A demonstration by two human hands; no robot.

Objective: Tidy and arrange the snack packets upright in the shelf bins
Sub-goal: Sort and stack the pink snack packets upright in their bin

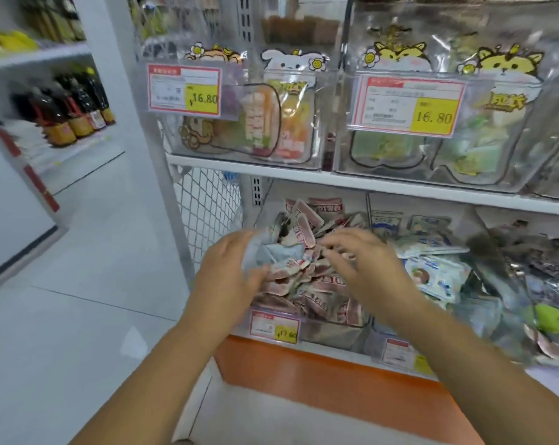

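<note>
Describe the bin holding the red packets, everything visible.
The bin is a clear plastic box at the left end of the lower shelf, heaped with small red-and-white packets lying jumbled. A price tag hangs on its front wall. The left hand grips a bunch of packets over it; the right hand reaches into the heap, its grip blurred.

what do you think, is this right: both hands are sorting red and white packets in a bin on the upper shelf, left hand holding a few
Not quite. In the head view the left hand and right hand are in the bin of red and white packets below the upper shelf, on the lower level. The left hand does hold a few.
</note>
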